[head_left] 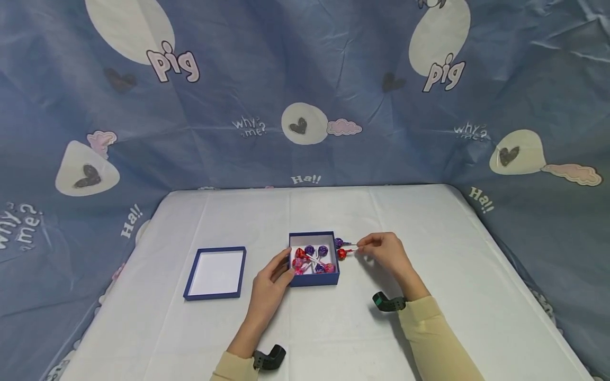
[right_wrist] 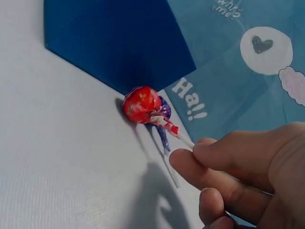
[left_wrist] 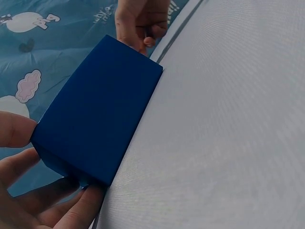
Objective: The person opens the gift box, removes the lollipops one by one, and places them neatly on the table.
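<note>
Head view: red lollipop (head_left: 341, 254) in right fingers (head_left: 371, 241), box (head_left: 314, 279) edge apparently in left fingers (head_left: 278, 261), open tablecloth (head_left: 467, 264) rightward.

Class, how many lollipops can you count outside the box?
2: a red lollipop, pinched by the right hand, and a purple lollipop beside the box. Any beneath the right hand would be hidden.

Two hands are in view: one left hand (head_left: 269, 288) and one right hand (head_left: 387, 256). One counter (head_left: 333, 333) carries one blue box (head_left: 314, 279) and one lid (head_left: 214, 273). Outside the box are two lollipops, one red lollipop (right_wrist: 140, 106) and one purple lollipop (head_left: 339, 243). Inside are at least six wrapped candies (head_left: 323, 251), overlapping too much for an exact count. There are two wrist devices (head_left: 389, 302).
</note>
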`<state>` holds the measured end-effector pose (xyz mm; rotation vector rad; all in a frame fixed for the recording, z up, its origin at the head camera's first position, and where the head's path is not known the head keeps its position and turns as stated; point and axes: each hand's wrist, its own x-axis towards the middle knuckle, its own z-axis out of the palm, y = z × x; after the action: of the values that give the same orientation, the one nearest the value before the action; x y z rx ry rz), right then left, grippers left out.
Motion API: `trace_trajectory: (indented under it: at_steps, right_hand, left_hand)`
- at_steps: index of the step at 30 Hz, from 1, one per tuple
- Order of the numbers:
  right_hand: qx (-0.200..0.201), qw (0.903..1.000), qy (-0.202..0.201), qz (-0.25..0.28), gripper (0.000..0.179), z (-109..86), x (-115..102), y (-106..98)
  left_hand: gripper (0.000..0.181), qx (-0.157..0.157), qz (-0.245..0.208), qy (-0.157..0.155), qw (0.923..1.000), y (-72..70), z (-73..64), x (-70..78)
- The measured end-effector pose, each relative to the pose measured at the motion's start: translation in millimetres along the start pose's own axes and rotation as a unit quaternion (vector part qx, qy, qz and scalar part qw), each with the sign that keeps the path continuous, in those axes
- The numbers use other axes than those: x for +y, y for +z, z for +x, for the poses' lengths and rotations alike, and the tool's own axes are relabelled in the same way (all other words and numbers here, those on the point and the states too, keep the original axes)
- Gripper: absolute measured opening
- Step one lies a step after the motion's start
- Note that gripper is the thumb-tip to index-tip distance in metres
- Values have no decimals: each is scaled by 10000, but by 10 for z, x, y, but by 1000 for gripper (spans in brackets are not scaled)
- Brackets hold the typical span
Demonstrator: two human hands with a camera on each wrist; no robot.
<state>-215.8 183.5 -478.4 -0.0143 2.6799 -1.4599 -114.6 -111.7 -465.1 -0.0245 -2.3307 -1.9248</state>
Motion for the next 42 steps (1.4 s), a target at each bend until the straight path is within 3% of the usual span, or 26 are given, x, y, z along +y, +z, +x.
trace_trajectory:
  at_steps: [10, 17, 28, 31, 38, 42]
  right_hand:
    - [-108, 9984, -306, -464, 7, 27, 83, 69]
    - [-5, 9975, -269, -649, 5, 65, 61, 89]
    - [10, 9944, -370, -990, 5, 94, 53, 110]
    - [13, 9938, -401, -1035, 5, 102, 60, 118]
    - [-13, 9938, -381, -1041, 5, 97, 81, 128]
    - [-16, 9940, -310, -1049, 6, 87, 87, 136]
  left_hand:
    - [47, 5, 36, -89, 10000, -3, 23, -45]
    - [49, -18, 1, 76, 10000, 16, 148, -347]
    - [49, -71, 0, 0, 10000, 13, 158, -370]
    - [49, -48, 7, -68, 10000, 13, 145, -325]
    - [48, -63, 36, -69, 10000, -19, 43, -27]
    - [47, -89, 63, -107, 9999, -30, 6, 21]
